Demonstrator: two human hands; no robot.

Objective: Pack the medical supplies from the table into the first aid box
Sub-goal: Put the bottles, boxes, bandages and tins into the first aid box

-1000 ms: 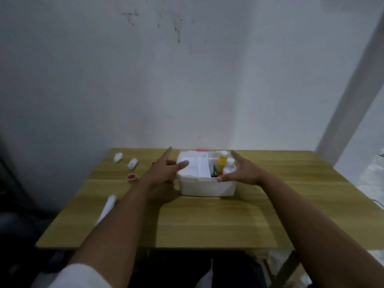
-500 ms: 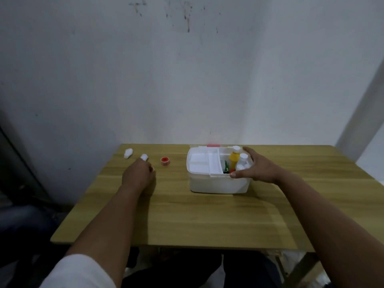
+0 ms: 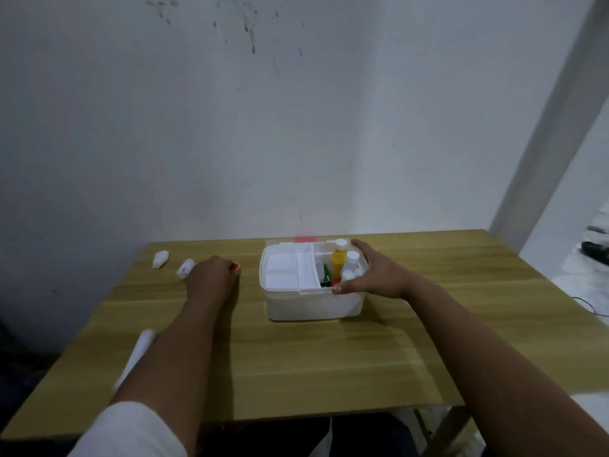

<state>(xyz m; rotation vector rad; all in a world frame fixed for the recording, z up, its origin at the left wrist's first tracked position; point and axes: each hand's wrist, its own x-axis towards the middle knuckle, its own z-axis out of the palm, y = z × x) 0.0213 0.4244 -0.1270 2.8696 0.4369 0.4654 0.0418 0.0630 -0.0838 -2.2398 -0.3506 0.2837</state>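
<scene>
The white first aid box (image 3: 309,305) stands open at the table's middle back. Inside are a white divider tray (image 3: 283,272), a yellow bottle (image 3: 337,264), a white bottle (image 3: 352,259) and a green packet (image 3: 326,276). My right hand (image 3: 375,275) grips the box's right rim, thumb on the front edge. My left hand (image 3: 211,275) lies palm down left of the box, fingertips touching a small red round piece (image 3: 234,266); what is under the palm is hidden. Two small white bottles (image 3: 160,258) (image 3: 185,268) lie further left.
A long white tube (image 3: 136,356) lies near the wooden table's (image 3: 329,364) left edge, beside my left forearm. A red part (image 3: 305,239) shows behind the box. A white wall rises right behind the table. A dark shoe (image 3: 594,250) is on the floor far right.
My left hand left the box, went left to the red pieces and now reaches the farther one. My right hand stayed on the box rim. The camera shifted.
</scene>
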